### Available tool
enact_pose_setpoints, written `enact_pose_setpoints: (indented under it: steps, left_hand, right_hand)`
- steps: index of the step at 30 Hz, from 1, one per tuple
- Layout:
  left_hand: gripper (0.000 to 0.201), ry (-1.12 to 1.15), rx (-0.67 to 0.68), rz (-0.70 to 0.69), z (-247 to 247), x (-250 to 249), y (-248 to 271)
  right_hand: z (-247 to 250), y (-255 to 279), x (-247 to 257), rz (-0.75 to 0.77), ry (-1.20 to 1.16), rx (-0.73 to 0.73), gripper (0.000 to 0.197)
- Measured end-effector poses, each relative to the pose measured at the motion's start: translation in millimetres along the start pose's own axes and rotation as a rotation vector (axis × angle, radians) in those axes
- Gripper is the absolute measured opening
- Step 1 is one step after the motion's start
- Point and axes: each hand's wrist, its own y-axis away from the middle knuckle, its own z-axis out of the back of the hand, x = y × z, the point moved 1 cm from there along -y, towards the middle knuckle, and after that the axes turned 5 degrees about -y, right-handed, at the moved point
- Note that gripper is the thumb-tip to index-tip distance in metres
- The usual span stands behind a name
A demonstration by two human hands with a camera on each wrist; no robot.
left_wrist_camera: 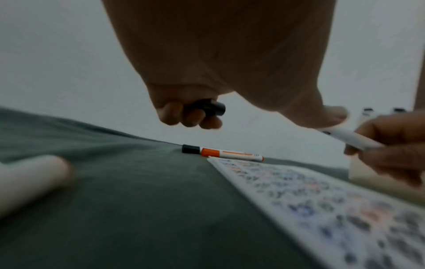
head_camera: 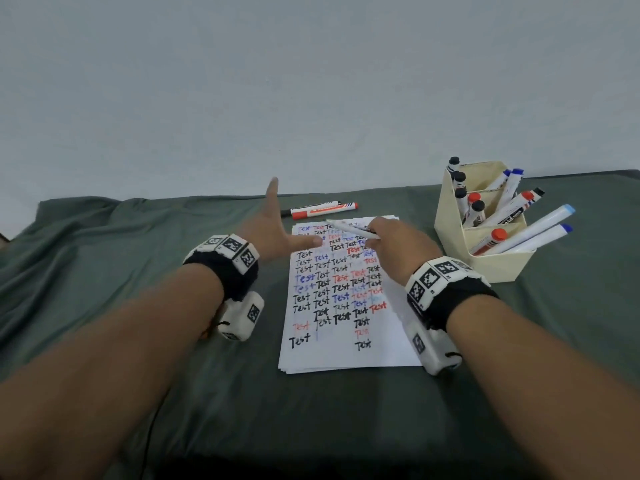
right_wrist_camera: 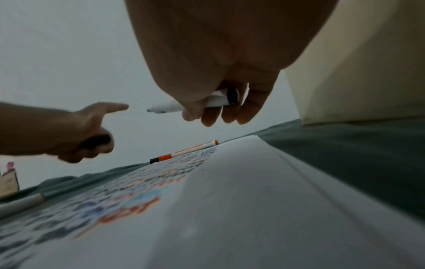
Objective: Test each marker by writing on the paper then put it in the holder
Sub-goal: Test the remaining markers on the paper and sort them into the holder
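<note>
My right hand [head_camera: 381, 237] grips an uncapped white marker [head_camera: 349, 230] above the top of the paper [head_camera: 346, 351], its tip pointing left and off the sheet. The paper is covered with "Test" in black, blue and red. My left hand [head_camera: 284, 233] hovers at the paper's upper left corner. Its curled lower fingers hold a black cap [left_wrist_camera: 208, 108], while the index finger and thumb stick out. The cream holder [head_camera: 485, 268] at the right holds several capped markers. A red marker [head_camera: 323, 211] lies beyond the paper, with a black-ended one right behind it.
A green cloth [head_camera: 138, 237] covers the table, which ends at a pale wall behind. The holder [right_wrist_camera: 356, 72] stands close to the right of my right hand. A blurred white cylinder [left_wrist_camera: 30, 182] lies on the cloth near my left wrist.
</note>
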Motion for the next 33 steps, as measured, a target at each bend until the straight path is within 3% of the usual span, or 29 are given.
enact_pose_setpoints:
  steps: [2,6,10,13,18,22,26,28,31,33]
  left_hand:
    - [0.119,0.021,0.006,0.001,-0.9,14.7,8.3]
    - [0.052,-0.124,-0.03,-0.037,-7.6,31.5,17.5]
    - [0.026,-0.316,0.032,-0.015,3.0,38.8,16.3]
    - [0.031,-0.389,0.058,-0.037,5.5,41.0,14.2]
    - [0.055,-0.291,0.112,0.009,2.7,48.2,19.5]
    - [0.057,-0.281,0.106,0.036,-2.4,54.4,22.0]
    - [0.069,-0.483,-0.031,-0.181,-10.7,37.4,32.6]
    - [0.085,-0.511,0.05,-0.271,-21.1,19.2,45.1]
    - [0.107,-0.518,0.29,-0.329,-44.9,-0.7,63.5]
    - [0.114,-0.519,0.382,-0.297,-55.2,-4.5,70.1]
  right_hand:
    - [1.3,0.6,-7.1,-0.013,-0.011,-0.02,0.01]
    - [1.1,-0.5,-16.4,-0.038,-0.013,-0.055,0.012]
    - [-1.1,-2.8,-19.5,-0.027,-0.004,-0.081,0.014]
    - [-2.8,-3.8,-17.2,-0.004,0.037,-0.095,0.013]
    - [-4.6,-4.7,-10.9,0.041,0.073,-0.092,0.014]
    - [-5.8,-4.3,-4.9,0.046,0.087,-0.089,0.015]
    - [-8.0,-5.1,3.8,0.032,0.089,-0.12,0.014]
    - [-7.0,-2.4,7.9,0.04,0.028,-0.136,0.016]
    - [-1.4,6.1,12.1,0.173,-0.115,-0.154,0.043]
    - [3.5,12.8,13.4,0.207,-0.253,-0.201,0.037]
